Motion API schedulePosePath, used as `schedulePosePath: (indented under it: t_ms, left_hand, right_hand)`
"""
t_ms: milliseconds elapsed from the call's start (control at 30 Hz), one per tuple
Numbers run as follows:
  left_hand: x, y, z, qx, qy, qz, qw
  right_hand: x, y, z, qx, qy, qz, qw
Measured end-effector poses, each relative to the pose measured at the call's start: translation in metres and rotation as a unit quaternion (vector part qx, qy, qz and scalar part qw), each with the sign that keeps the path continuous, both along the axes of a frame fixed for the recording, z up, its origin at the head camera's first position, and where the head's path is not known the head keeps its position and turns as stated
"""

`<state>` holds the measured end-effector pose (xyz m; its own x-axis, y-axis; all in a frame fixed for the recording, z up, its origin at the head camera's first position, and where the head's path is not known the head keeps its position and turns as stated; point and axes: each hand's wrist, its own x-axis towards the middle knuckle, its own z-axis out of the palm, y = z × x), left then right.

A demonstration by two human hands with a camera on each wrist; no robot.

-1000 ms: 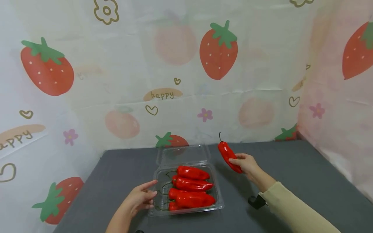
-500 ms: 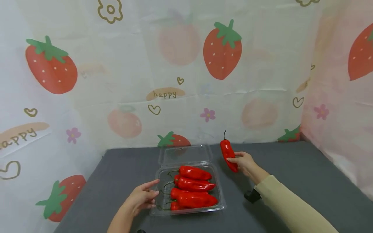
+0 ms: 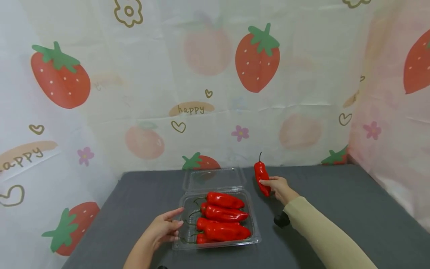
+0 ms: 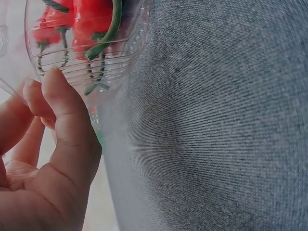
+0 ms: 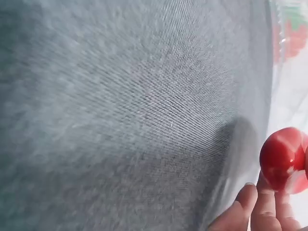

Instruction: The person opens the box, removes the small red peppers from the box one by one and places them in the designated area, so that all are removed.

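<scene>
Within the last second, the long red pepper (image 3: 260, 172) has tipped more upright and come slightly nearer the clear plastic clamshell (image 3: 255, 228), though it remains outside, lifted beyond its right side. The right grip (image 3: 281, 188) pinches its lower end; the left grip (image 3: 162, 228) is relaxed, fingers extended at the clamshell's left edge, contact uncertain. Other peppers (image 3: 223, 213), smooth, glossy and tapering, lie inside the ribbed, thin-walled base; the surface (image 3: 329, 186) is matte grey weave

With thumb and index finger parted, the bare left hand (image 3: 163, 228) lies at the left edge of the clear rectangular plastic container (image 3: 218, 245), while the bare right hand (image 3: 280, 187), its pale yellow-sleeved arm (image 3: 322, 231) outstretched, holds a pinching grip to its right.
</scene>
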<state>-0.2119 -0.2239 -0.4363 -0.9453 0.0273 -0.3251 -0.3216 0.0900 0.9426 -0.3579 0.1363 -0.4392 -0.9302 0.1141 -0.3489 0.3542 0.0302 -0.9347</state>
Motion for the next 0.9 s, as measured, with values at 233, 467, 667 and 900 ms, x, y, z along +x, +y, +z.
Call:
schedulePosePath:
  t_ms: [233, 467, 667, 900]
  left_hand:
    - [0.000, -0.001, 0.000, 0.000, 0.004, -0.003, 1.0000]
    - [0.000, -0.002, -0.002, -0.002, 0.005, -0.001, 1.0000]
    - [0.001, -0.001, -0.001, -0.010, 0.003, 0.000, 0.9999]
    - [-0.001, -0.001, 0.000, -0.013, -0.003, 0.001, 0.9999]
  right_hand:
    - [-0.015, -0.005, -0.012, 0.031, -0.009, 0.010, 0.9994]
    - [-0.025, -0.007, -0.016, 0.052, -0.044, 0.009, 0.9977]
    - [-0.028, -0.005, -0.015, 0.071, -0.063, 0.032, 0.9950]
    - [-0.031, -0.008, -0.017, 0.114, -0.043, 0.054, 0.9911]
